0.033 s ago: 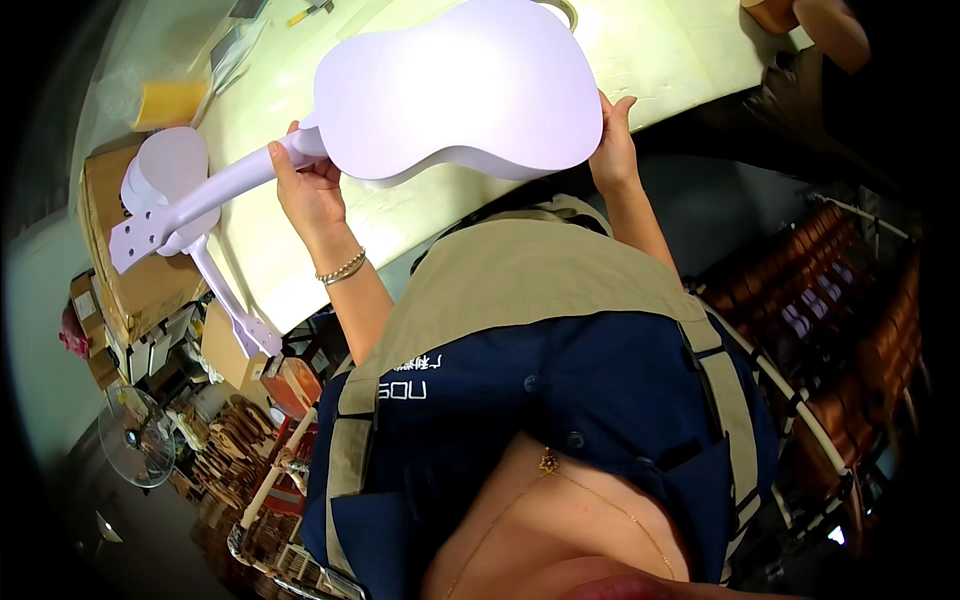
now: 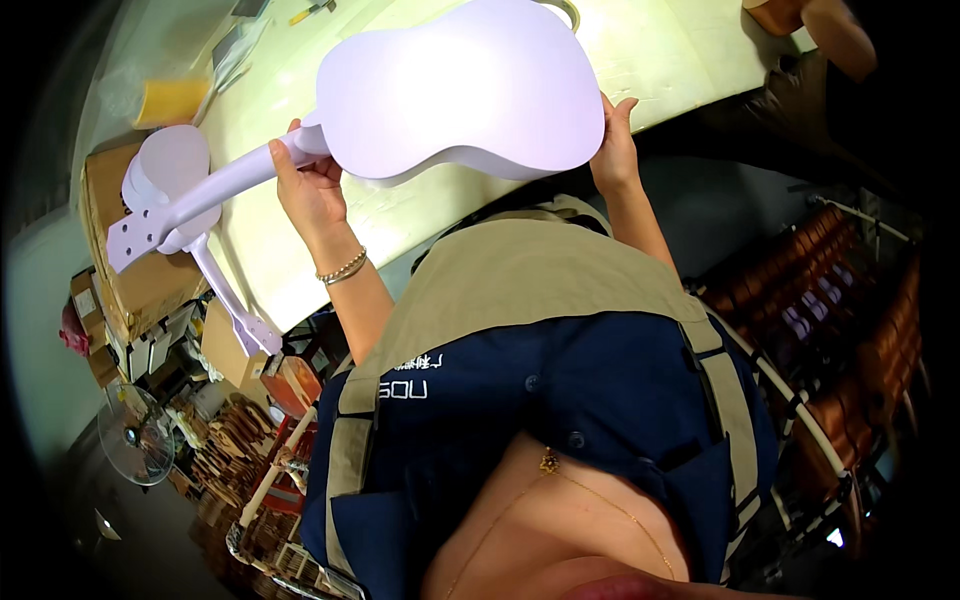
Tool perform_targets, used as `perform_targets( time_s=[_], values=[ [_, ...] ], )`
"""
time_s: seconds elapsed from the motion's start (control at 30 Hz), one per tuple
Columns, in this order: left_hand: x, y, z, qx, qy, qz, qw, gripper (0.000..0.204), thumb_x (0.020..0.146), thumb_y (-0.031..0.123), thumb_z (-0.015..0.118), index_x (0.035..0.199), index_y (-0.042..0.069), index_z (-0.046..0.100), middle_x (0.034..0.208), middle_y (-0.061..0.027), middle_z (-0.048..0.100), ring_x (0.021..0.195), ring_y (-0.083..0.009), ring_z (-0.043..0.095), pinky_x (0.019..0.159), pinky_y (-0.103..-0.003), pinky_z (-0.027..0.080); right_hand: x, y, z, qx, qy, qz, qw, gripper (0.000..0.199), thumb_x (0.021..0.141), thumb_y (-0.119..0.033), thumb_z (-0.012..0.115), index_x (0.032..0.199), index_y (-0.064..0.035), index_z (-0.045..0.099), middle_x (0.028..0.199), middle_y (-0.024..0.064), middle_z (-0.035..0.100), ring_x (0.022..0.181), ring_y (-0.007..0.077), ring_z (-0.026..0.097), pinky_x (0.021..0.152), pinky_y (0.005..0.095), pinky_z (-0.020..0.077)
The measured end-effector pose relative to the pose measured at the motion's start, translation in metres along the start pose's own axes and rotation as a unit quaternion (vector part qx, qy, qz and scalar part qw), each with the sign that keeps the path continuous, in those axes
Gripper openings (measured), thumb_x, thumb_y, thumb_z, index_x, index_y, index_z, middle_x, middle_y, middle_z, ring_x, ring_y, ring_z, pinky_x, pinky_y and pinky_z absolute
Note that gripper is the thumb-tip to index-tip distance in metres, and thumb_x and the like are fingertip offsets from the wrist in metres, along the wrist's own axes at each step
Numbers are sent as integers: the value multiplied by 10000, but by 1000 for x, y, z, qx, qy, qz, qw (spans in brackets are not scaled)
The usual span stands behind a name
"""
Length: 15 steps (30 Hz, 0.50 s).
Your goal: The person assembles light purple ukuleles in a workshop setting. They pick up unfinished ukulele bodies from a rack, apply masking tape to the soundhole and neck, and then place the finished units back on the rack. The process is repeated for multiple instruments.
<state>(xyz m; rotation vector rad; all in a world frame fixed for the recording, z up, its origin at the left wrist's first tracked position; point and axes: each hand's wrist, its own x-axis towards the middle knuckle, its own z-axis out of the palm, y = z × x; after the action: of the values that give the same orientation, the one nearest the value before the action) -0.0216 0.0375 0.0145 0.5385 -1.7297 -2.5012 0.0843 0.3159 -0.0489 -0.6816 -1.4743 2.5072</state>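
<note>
Shirt lettering: your navy shirt [image 2: 470, 420] has two rows of white lettering [image 2: 405, 378] on the chest, upside down in this view and partly cut off by your khaki apron [image 2: 540, 270].
Box label: a small white label [image 2: 85, 303] sits on a carton at the far left, too small to read.
Ukulele: the lavender ukulele [image 2: 460, 100] shows you its back, smooth and evenly coloured, with strong glare in the middle; its neck slants down to the left, ending in a headstock with four holes.
Ukulele position: you have it over the near edge of the pale worktable [image 2: 690, 65], its headstock in front of a cardboard box [image 2: 105, 185] and other lavender bodies [image 2: 175, 160].
Left hand: your left hand [image 2: 312, 190] is wrapped around the neck, close to the heel.
Right hand: your right hand [image 2: 615, 150] grips the rounded bottom end, thumb sticking outward.
Since the earlier frame: your grips match; the body sits a touch further right, the headstock slightly further left.
</note>
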Motion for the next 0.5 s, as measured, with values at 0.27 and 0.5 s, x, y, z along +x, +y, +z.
perform_targets(
  time_s=[0.27,0.5],
  values=[
    [-5,7,9,15,-60,26,998,546,905,391,438,1192,-74,420,1049,-217,534,927,-292,582,768,-398,524,4,17,-12,50,-10,-10,999,713,919,-508,47,1282,18,362,1263,112,452,1184,208,399,1014,326,276],
    [-15,51,76,103,-207,130,964,503,902,342,473,1163,-88,460,1021,-228,588,842,-225,632,691,-287,539,0,37,-37,113,-49,43,991,520,941,-399,337,1276,-2,355,1207,109,489,1062,200,499,870,321,416]
  ],
)
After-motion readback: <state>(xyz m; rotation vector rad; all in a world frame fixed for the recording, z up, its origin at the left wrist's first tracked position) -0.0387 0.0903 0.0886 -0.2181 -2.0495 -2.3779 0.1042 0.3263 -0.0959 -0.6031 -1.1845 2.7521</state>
